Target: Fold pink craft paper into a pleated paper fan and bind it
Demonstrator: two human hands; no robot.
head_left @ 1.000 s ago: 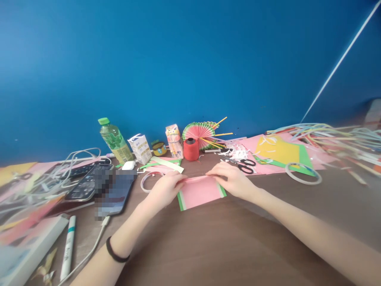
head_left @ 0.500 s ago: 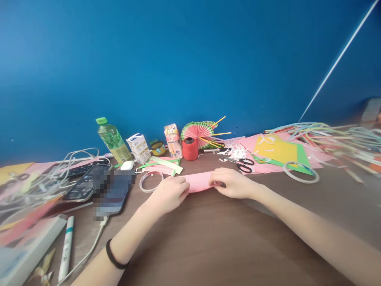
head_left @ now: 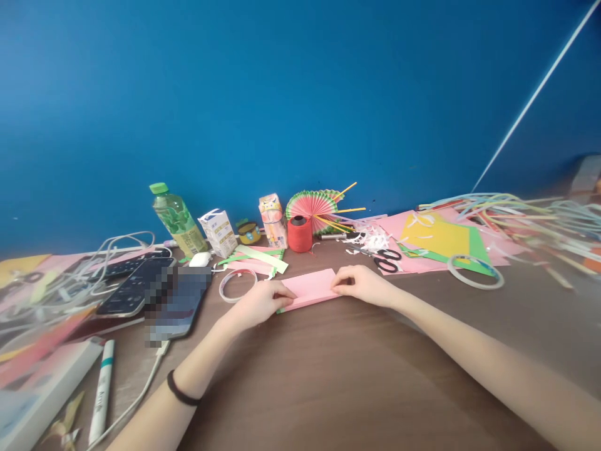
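A pink sheet of folded paper [head_left: 312,288] lies on the brown table between my hands, its front edge in layers, with a bit of green at the near left corner. My left hand [head_left: 263,302] pinches the paper's left end, fingers closed. At the right end, my right hand [head_left: 361,285] has thumb and fingertips closed on the edge. Just beyond my left hand is a roll of tape [head_left: 238,272]. Pink and green paper strips [head_left: 260,257] lie behind it. A red thread spool [head_left: 300,235] stands beyond the paper, before a pink-and-green pleated paper fan [head_left: 307,207].
Black-handled scissors [head_left: 387,260] and white paper scraps lie right of the spool. Coloured sheets [head_left: 434,238] and another tape roll [head_left: 488,285] are farther right. Leftward are a phone [head_left: 181,307], cables, a marker [head_left: 102,391] and a green-capped bottle [head_left: 176,219]. A blue wall closes off the back.
The near edge of the pink paper now shows lower and straighter, with its layers and green corner visible. My left hand has shifted slightly left; my right hand stays at the right end.
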